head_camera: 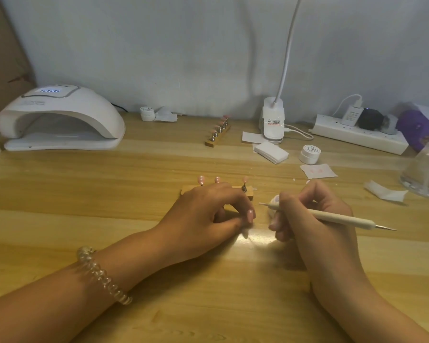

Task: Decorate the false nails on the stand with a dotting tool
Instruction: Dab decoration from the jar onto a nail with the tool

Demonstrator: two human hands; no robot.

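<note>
My right grip (312,214) pinches the slim white dotting tool (332,218), left grip (208,209) seemingly pinching a pink false nail (250,215); any tremor could smear dots.

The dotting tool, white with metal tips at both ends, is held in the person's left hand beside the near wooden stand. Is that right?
Not quite. The head view shows the dotting tool in the right hand, not the left; the left hand appears to pinch a pink false nail. The rest holds: white, metal tips at both ends, beside the near wooden stand.
</note>
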